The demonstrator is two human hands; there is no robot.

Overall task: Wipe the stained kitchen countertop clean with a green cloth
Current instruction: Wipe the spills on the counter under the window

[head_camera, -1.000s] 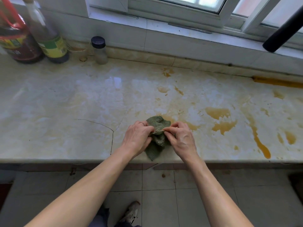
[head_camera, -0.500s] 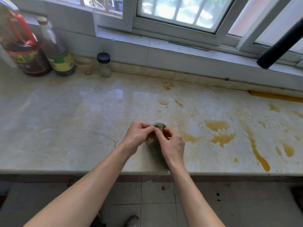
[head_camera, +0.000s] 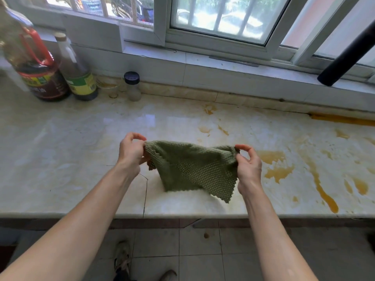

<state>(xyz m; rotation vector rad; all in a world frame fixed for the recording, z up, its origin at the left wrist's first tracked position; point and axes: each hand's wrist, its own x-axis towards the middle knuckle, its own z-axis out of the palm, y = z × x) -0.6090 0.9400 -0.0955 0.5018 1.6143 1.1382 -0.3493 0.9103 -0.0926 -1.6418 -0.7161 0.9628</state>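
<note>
A green knitted cloth (head_camera: 192,169) hangs spread out above the front middle of the pale marble countertop (head_camera: 60,159). My left hand (head_camera: 130,152) pinches its left top corner and my right hand (head_camera: 248,167) pinches its right top corner. The cloth's lower points dangle close to the counter surface. Yellow-orange stains (head_camera: 279,171) cover the right half of the countertop, with a long streak (head_camera: 324,193) running toward the front edge and smaller spots (head_camera: 210,108) near the back.
At the back left stand a large dark bottle with a red handle (head_camera: 38,78), a bottle with a green-yellow label (head_camera: 78,78), a small glass (head_camera: 110,89) and a black-capped jar (head_camera: 133,87). A black bar (head_camera: 349,51) slants over the sill at right. A crack (head_camera: 145,191) crosses the counter front.
The cloth was a bunched wad between my two hands on the counter. My hands have moved apart and lifted, pulling it open into a spread sheet.
</note>
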